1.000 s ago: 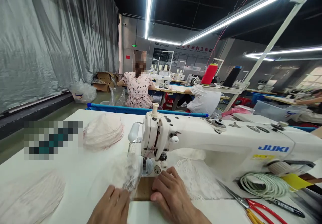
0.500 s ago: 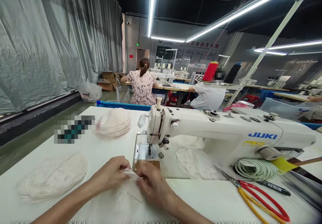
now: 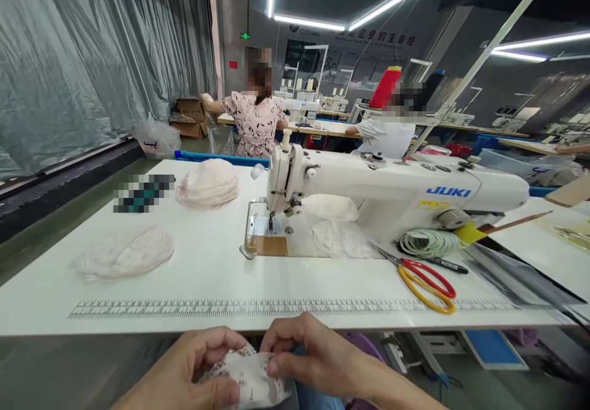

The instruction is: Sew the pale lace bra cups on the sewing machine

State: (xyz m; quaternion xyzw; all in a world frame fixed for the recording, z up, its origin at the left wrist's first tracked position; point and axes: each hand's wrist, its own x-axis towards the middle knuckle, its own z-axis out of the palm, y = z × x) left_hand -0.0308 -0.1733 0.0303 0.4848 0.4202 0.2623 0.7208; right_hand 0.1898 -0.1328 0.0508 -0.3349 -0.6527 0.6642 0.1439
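A white lace fabric piece (image 3: 249,376) is held between both hands, below the table's front edge and above the lap. My left hand (image 3: 196,367) grips its left side, thumb on top and fingers curled behind. My right hand (image 3: 311,354) pinches the right side between thumb and fingers. The sewing machine (image 3: 369,182) stands beyond them, with bare metal under its needle area. More white lace (image 3: 343,238) lies on the bed under the machine arm. Stacks of pale fabric pieces, one nearer (image 3: 126,253) and one farther (image 3: 209,182), lie on the left.
Scissors (image 3: 426,281) with red and yellow handles lie right of the machine bed, beside a black marker (image 3: 445,265) and a coil of pale green cord (image 3: 428,242). A printed ruler (image 3: 276,307) runs along the table's front edge. Two people sit at machines farther back.
Both hands have drawn the lace fabric back from the table, near the needle, to below its front edge. The view has tilted down. A person ahead has raised the left arm sideways.
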